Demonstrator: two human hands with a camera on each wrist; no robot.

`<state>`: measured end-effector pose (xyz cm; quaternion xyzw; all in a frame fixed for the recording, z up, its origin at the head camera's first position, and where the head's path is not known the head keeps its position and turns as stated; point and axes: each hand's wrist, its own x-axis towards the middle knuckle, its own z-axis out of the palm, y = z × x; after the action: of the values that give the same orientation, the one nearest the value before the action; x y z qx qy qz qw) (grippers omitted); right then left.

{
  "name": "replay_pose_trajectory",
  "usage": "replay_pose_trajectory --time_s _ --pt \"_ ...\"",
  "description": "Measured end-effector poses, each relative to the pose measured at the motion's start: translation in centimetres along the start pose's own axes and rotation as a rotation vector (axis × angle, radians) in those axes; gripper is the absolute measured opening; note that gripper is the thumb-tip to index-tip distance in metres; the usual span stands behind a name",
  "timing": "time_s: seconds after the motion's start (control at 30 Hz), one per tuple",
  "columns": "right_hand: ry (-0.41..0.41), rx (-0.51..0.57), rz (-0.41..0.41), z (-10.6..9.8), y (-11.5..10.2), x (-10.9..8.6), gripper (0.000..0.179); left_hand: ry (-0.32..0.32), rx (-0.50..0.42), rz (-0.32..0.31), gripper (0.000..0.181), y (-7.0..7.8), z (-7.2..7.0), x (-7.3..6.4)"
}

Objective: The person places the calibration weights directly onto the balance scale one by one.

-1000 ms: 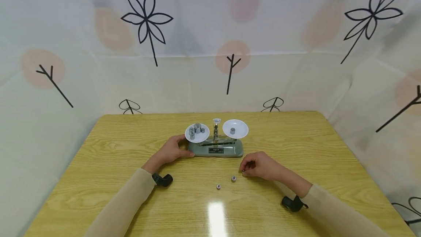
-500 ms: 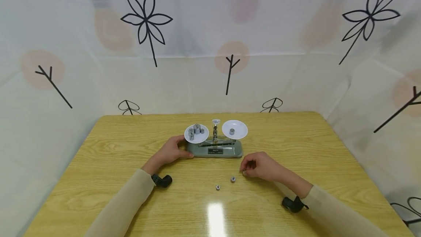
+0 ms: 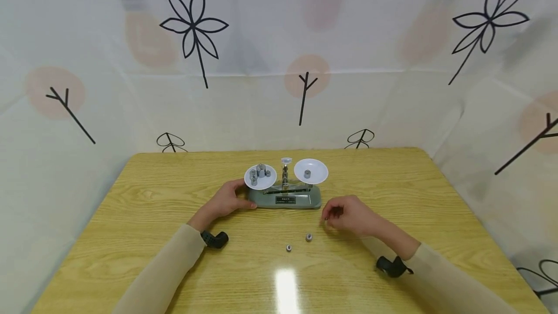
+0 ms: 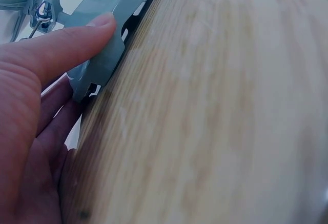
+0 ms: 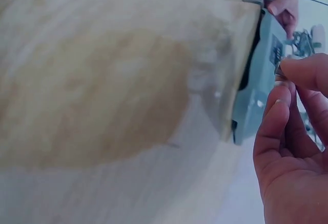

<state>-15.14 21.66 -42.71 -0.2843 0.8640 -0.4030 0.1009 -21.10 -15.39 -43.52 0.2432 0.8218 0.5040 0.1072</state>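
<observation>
A grey-green balance scale [image 3: 309, 201] stands on the wooden table. My left hand [image 3: 226, 198] grips the left end of its base, thumb on the front and fingers behind, as the left wrist view shows. The left white pan [image 3: 272, 181] carries several metal weights [image 3: 261, 169]; the right pan [image 3: 320, 171] has one weight [image 3: 307, 174] on it. To the right of the base, just over the table, my right hand [image 3: 352, 216] pinches a tiny metal weight [image 5: 279, 70] between thumb and fingertips. Most of that weight is hidden by the fingers.
On the table in front of the scale lie two loose small weights, a nearer one [image 3: 289, 248] and a slightly larger one [image 3: 309, 237]. Behind the wooden table [image 3: 174, 173] hangs a white patterned cloth [image 3: 244, 110], which also covers both sides.
My right hand has risen a little off the table and shifted slightly to the right with the tiny weight. The left hand stays on the scale's base.
</observation>
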Motion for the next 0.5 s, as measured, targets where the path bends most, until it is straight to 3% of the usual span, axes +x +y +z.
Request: replay_pose_trajectory --time_s 0.5 --pt "0.060 -0.041 0.000 -3.2 -1.5 -0.5 0.012 0.000 0.031 0.008 0.067 0.7 -0.1 -0.2"
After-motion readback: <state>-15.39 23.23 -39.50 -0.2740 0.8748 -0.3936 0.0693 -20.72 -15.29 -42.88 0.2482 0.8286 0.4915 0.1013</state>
